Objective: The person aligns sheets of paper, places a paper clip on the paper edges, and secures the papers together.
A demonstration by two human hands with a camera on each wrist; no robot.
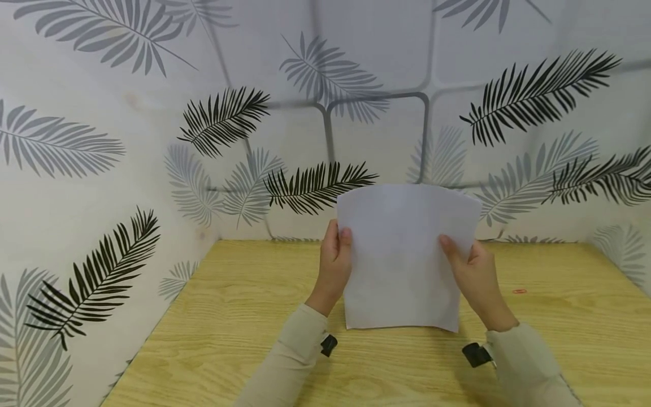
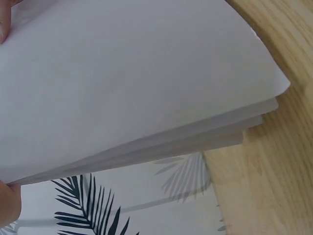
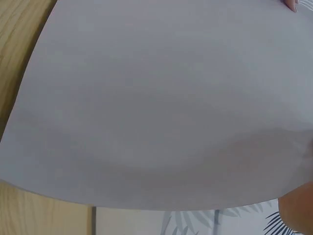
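Note:
Several sheets of blank white paper (image 1: 399,260) are held upright in a loose stack over the table, curved slightly across. My left hand (image 1: 335,260) pinches the left edge, thumb on the near face and fingers behind. On the right side, my right hand (image 1: 475,277) grips the stack with its thumb pressed onto the front sheet. In the left wrist view the edges of the paper (image 2: 195,132) fan apart in layers. The right wrist view shows the front sheet (image 3: 156,107) filling most of the picture, with part of the right hand (image 3: 297,208) at its edge.
A small red paper clip (image 1: 519,291) lies on the wooden table (image 1: 244,316) to the right of the hands. Behind and at the left hangs white cloth (image 1: 152,113) with leaf prints. Dark wrist cameras (image 1: 477,355) sit by both sleeves.

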